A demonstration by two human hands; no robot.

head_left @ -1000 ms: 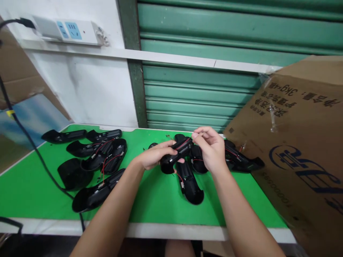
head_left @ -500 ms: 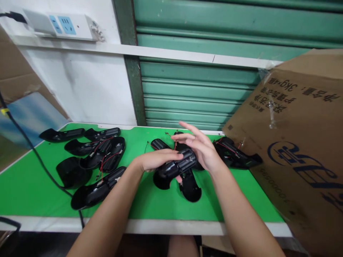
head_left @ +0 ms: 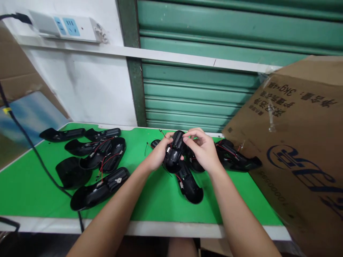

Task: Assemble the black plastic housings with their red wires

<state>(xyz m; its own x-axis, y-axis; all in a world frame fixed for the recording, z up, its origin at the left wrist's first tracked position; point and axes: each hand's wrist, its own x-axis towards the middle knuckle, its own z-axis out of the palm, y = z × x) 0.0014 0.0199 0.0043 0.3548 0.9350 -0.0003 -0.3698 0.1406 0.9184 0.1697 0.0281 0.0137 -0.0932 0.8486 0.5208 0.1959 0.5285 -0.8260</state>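
Observation:
My left hand (head_left: pixel 158 154) grips a black plastic shell (head_left: pixel 173 157) by its left side, above the table. The shell stands nearly upright to my view, rounded end down, with a small white connector and thin red wires at its left. My right hand (head_left: pixel 203 147) is closed in a pinch at the shell's upper right edge; whatever lies between the fingertips is too small to make out. Below them another black shell (head_left: pixel 191 187) with a red wire rests on the green tabletop (head_left: pixel 150 203). More shells lie partly hidden behind my hands.
Several black shells (head_left: pixel 93 191) with red wires lie at the left. Another black shell group (head_left: pixel 235 157) lies at the right, against a large cardboard box (head_left: pixel 302 150). A black cable (head_left: pixel 34 153) hangs across the left side. A power strip (head_left: pixel 66 26) is on the wall.
The held shell has turned from slanting to nearly upright and shifted slightly left. My right hand, spread before, has closed into a pinch at its upper edge.

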